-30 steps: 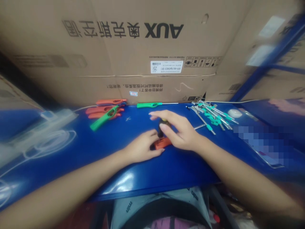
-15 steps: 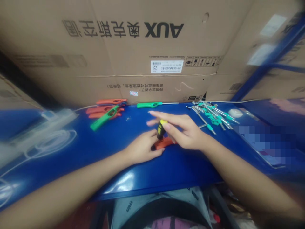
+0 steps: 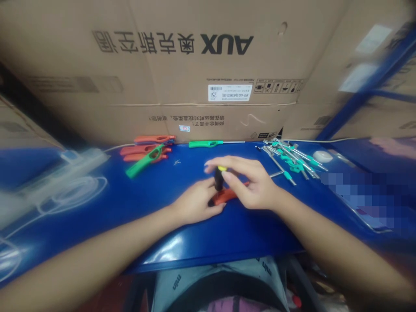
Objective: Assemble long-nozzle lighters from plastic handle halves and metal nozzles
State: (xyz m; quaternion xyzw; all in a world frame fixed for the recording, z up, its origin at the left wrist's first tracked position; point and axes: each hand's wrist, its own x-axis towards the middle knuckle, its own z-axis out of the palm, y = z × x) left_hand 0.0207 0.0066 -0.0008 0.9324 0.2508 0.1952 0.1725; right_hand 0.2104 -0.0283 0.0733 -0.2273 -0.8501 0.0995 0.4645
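My left hand [image 3: 196,201] is closed around one end of an orange lighter [image 3: 226,196], holding it down on the blue table. In my right hand [image 3: 251,180] is a short screwdriver [image 3: 219,178] with a black and yellow handle, gripped between thumb and fingers. It stands nearly upright over the lighter body; its tip is hidden behind the left hand's fingers and the handle. A thin metal rod [image 3: 276,174] shows just past the right hand, seemingly in line with the orange lighter.
Several orange lighter bodies [image 3: 143,150] and a green one [image 3: 144,162] lie back left. A green lighter [image 3: 204,144] rests by the cardboard [image 3: 182,91]. Metal tubes with teal parts [image 3: 292,158] are piled right. A power strip [image 3: 87,161] with white cable sits left.
The right hand's fingers have curled closer round the screwdriver, and its handle has turned so less yellow shows. The left hand still holds the orange lighter; the view has shifted slightly.
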